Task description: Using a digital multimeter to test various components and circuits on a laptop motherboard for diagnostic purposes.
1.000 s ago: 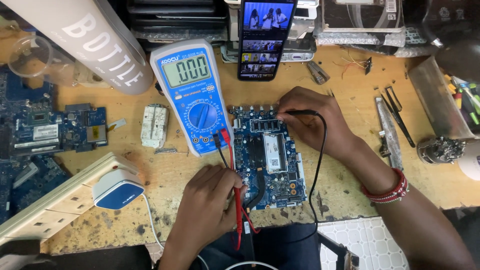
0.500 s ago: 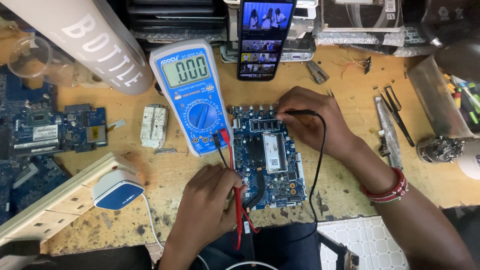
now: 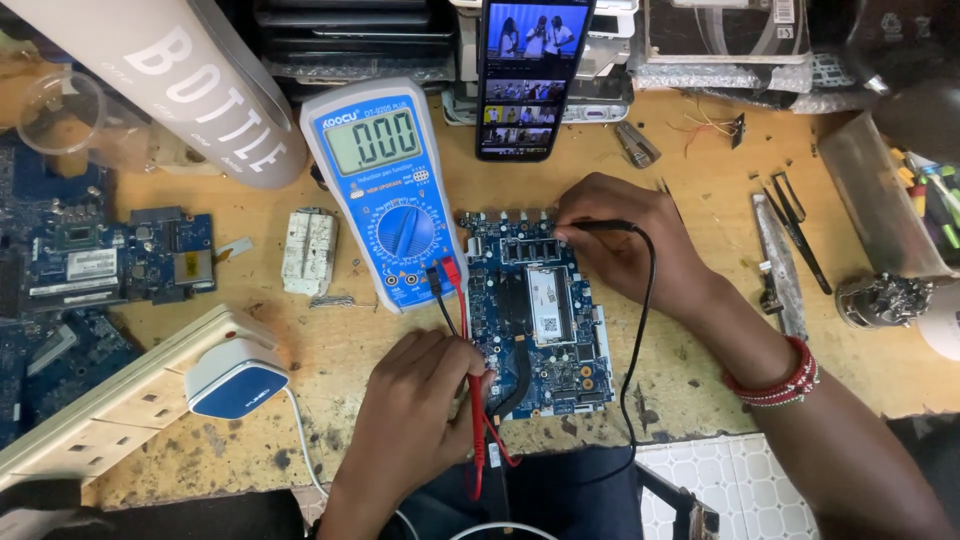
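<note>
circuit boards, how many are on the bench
3 at least. One blue board lies under both hands, beside the meter. A second sits at the left edge, and a third below it, partly hidden. More may lie out of view.

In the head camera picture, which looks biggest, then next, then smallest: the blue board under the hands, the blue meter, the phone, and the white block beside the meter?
1. Blue circuit board
2. Blue meter, nearly as big as the board, so their order is unsure
3. Phone, its top cut off by the picture's edge
4. White block, clearly smallest
</note>
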